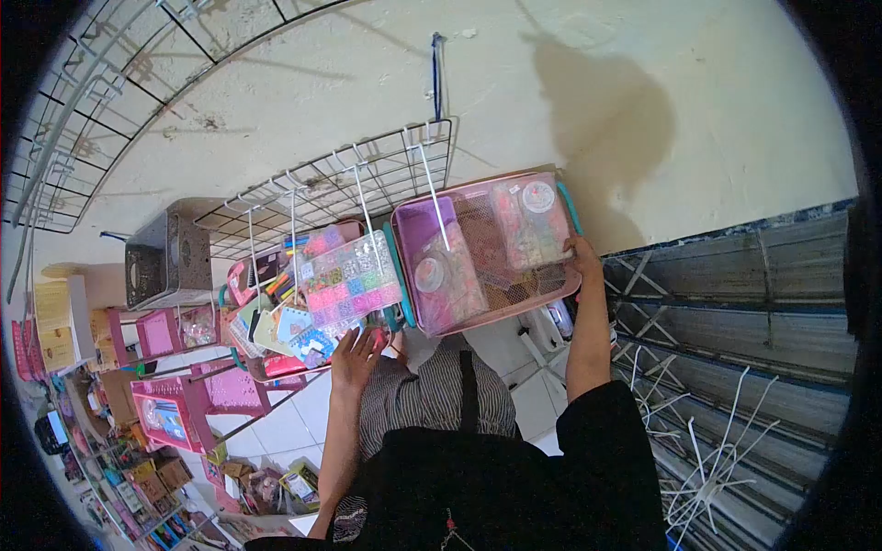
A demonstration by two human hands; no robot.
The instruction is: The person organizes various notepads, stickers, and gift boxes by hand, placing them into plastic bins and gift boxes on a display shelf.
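Note:
A pink mesh basket (542, 286) with teal handles stands against the wall. Inside it are a purple container (425, 219) and two clear bags with round-lidded pots. My right hand (584, 261) is closed on the basket's right edge. To the left, a second basket holds a clear compartment box (352, 283) of coloured beads, several notebooks (296, 328) and pens. My left hand (356, 360) lies at that basket's front right corner, fingers apart, near the bottom of the bead box; nothing shows in its grip.
A wire rack (367, 151) with white hooks hangs above the baskets. A grey perforated basket (170, 255) is at the left, with pink shelves (234, 390) below it. At the right are a slatted metal shutter (772, 340) and a bunch of white wire hooks (707, 491).

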